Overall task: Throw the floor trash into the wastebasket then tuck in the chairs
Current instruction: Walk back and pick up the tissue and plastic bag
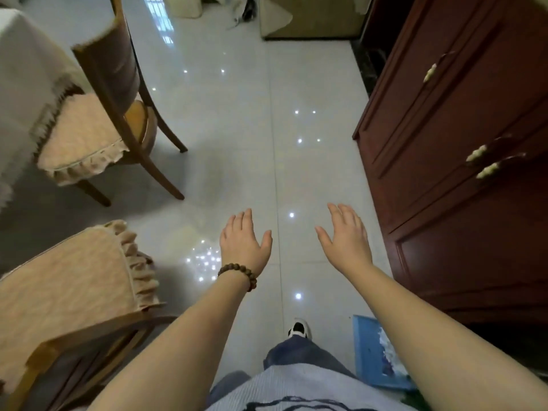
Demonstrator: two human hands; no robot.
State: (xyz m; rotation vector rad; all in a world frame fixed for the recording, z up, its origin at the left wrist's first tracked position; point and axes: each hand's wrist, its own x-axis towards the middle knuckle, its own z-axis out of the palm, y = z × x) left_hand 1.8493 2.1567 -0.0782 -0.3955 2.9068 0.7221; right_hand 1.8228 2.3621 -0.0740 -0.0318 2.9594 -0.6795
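Our right forearm hides most of the blue plastic wastebasket (372,354); white scraps (387,347) show inside. Both hands, left (243,243) and right (345,237), hover spread, holding nothing.

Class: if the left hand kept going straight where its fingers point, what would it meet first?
Probably nothing nearby: the open left hand points along bare glossy white tiled floor; depth is unclear.
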